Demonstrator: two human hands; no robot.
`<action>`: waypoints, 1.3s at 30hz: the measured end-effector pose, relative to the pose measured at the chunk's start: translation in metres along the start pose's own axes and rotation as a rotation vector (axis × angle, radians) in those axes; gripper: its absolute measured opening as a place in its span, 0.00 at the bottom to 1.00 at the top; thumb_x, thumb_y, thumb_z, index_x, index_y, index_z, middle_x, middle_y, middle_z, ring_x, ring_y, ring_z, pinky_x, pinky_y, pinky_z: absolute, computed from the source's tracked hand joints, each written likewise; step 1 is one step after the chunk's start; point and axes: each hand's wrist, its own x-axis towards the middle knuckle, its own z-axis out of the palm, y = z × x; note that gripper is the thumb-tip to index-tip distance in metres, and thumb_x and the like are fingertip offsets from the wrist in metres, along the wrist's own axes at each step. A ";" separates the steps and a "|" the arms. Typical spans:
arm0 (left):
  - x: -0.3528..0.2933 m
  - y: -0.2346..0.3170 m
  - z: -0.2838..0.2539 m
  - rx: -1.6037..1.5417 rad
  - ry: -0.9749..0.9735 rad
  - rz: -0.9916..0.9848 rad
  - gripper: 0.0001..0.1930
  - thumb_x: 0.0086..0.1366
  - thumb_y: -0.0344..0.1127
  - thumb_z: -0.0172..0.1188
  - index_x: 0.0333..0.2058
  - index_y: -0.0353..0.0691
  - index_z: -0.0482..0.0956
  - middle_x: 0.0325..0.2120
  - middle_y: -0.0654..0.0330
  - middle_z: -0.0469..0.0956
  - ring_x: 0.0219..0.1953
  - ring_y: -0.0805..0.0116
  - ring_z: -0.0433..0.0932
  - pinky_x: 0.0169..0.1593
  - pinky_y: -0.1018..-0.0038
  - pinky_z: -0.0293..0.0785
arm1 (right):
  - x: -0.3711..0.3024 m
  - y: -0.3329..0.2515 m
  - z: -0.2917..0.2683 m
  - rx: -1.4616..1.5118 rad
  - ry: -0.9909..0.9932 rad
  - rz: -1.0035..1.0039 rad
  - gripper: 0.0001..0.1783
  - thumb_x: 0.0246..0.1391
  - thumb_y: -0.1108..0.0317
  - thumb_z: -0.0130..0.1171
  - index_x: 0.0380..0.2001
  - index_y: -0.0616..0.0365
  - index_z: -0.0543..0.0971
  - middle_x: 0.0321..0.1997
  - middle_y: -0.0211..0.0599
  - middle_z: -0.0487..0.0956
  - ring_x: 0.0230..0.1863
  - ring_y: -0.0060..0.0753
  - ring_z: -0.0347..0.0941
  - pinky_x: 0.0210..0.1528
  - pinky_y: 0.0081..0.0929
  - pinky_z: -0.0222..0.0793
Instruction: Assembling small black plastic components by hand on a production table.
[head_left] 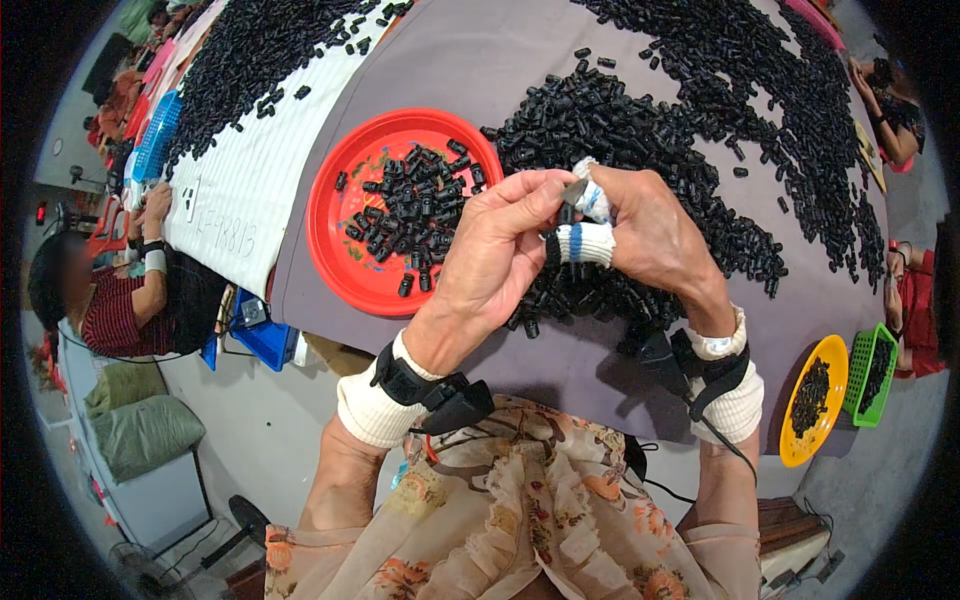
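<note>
My left hand (490, 255) is closed, pinching a small black plastic part (566, 213) between thumb and fingers. Against it, my right hand (665, 230) is also closed, on what looks like a small grey metal blade (574, 191). White cloth wraps (592, 203) cover some right fingers, and a white-and-blue band (582, 243) lies below them. The hands meet over a large heap of black cylindrical plastic parts (600, 120). Left of them, a red round tray (335, 255) holds many similar parts. The right fingertips are partly hidden by the wraps.
The grey cloth-covered table (400, 60) carries more black parts towards the far right. A yellow oval tray (833, 365) and a green basket (868, 410) stand at the right edge. Another person (125, 300) works at the left beside a white sheet (260, 170); others sit at the right.
</note>
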 end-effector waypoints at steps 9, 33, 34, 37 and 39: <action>0.000 -0.001 0.000 0.017 0.048 0.014 0.09 0.60 0.30 0.52 0.37 0.32 0.73 0.31 0.62 0.75 0.32 0.78 0.72 0.35 0.82 0.71 | 0.002 0.003 0.004 -0.032 0.003 -0.061 0.21 0.39 0.56 0.63 0.24 0.64 0.70 0.15 0.45 0.69 0.16 0.45 0.65 0.22 0.33 0.61; 0.000 0.001 -0.005 -0.105 -0.037 -0.003 0.11 0.62 0.33 0.50 0.40 0.32 0.71 0.31 0.61 0.73 0.34 0.74 0.73 0.40 0.76 0.72 | 0.005 -0.001 0.002 0.052 -0.009 0.043 0.20 0.32 0.58 0.65 0.20 0.63 0.71 0.16 0.36 0.69 0.18 0.30 0.64 0.24 0.28 0.61; -0.001 0.001 -0.005 -0.112 -0.041 0.002 0.11 0.62 0.33 0.51 0.40 0.32 0.71 0.31 0.61 0.73 0.35 0.74 0.72 0.40 0.76 0.72 | 0.006 -0.002 0.002 0.053 -0.013 0.047 0.20 0.32 0.57 0.66 0.20 0.63 0.71 0.16 0.36 0.70 0.18 0.30 0.65 0.24 0.28 0.61; -0.001 0.000 -0.005 -0.102 -0.051 0.007 0.11 0.61 0.32 0.50 0.40 0.32 0.71 0.31 0.61 0.73 0.35 0.74 0.72 0.40 0.76 0.72 | 0.006 -0.003 0.002 0.054 -0.015 0.051 0.21 0.32 0.57 0.66 0.21 0.63 0.71 0.16 0.36 0.70 0.18 0.31 0.65 0.24 0.29 0.62; 0.000 0.000 -0.005 -0.095 -0.047 0.016 0.11 0.61 0.32 0.50 0.40 0.32 0.71 0.32 0.61 0.73 0.35 0.74 0.72 0.40 0.77 0.71 | 0.006 -0.001 0.003 0.059 -0.015 0.048 0.21 0.32 0.57 0.66 0.21 0.63 0.71 0.16 0.37 0.70 0.18 0.32 0.65 0.24 0.29 0.62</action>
